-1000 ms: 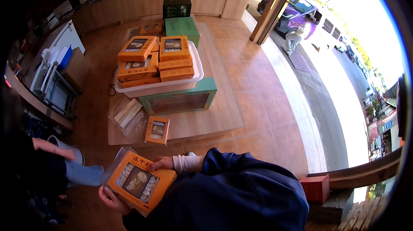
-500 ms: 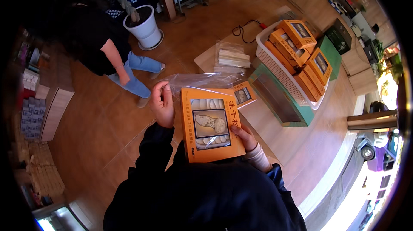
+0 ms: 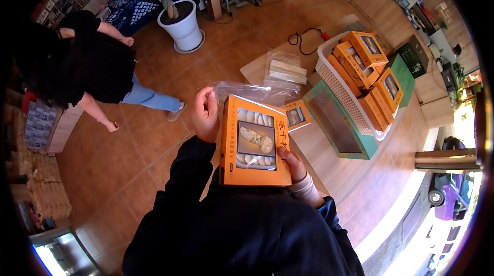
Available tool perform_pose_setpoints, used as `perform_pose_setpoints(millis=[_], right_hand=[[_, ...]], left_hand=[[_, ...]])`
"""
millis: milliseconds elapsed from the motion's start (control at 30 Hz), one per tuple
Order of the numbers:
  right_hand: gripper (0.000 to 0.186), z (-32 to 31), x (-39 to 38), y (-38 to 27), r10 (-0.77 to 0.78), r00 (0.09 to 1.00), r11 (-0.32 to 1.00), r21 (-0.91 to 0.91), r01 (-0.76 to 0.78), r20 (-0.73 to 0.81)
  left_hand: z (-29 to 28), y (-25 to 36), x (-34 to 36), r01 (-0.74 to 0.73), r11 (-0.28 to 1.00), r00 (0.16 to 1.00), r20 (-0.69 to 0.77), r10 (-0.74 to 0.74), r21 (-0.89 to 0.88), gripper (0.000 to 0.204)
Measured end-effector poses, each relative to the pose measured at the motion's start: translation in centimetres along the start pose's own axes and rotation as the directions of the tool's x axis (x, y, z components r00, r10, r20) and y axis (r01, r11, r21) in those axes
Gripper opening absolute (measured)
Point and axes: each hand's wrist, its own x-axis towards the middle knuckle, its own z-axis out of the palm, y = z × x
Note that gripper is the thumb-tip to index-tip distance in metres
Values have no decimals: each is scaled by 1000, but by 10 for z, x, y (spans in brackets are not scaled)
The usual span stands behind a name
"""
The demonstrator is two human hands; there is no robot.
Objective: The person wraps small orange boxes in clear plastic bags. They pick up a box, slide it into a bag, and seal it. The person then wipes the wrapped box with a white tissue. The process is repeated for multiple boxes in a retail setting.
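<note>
An orange box (image 3: 256, 174) with a clear window showing pale sliced pieces is held up in front of me, tilted toward my view. My right hand (image 3: 293, 167) grips its right edge, thumb on the front face and the other fingers hidden behind. Clear plastic film (image 3: 246, 91), seemingly a bag, stretches over the box's top edge. The raised fingers of my left hand (image 3: 206, 114) are closed in a pinch on the film's left end. Just beyond the box, a second orange box (image 3: 295, 115) lies on the wooden table (image 3: 342, 181).
A white basket (image 3: 342, 91) heaped with orange boxes rests by a green box (image 3: 337, 121) on the table. A stack of clear bags (image 3: 285, 73) and a dark cable (image 3: 298, 40) lie farther off. At left, another person (image 3: 98, 65) stands near a potted plant (image 3: 182, 29).
My view has shifted, so the table things sit lower and farther right. The other person has moved left and swung their arms. Both my hands keep hold of the film and the box.
</note>
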Motion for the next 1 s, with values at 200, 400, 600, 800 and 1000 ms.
perform_pose_setpoints(millis=[200,400,600,800,1000], right_hand=[[51,-13,5,9,54,998,997,46,-56,36],[44,-2,3,3,135,990,967,212,-142,45],[43,-16,23,16,96,995,974,206,-97,19],[43,-12,28,20,79,997,944,324,-69,-17],[43,-22,25,18,77,997,944,322,-75,6]], left_hand=[[-6,-21,9,132,990,991,34,-131,-41,13],[-7,-22,16,87,993,996,-3,-87,76,11],[-5,-3,13,-3,988,997,73,-8,157,10],[-13,-2,-11,-83,975,974,225,35,208,13],[-10,-3,-19,-102,980,963,264,54,170,14]])
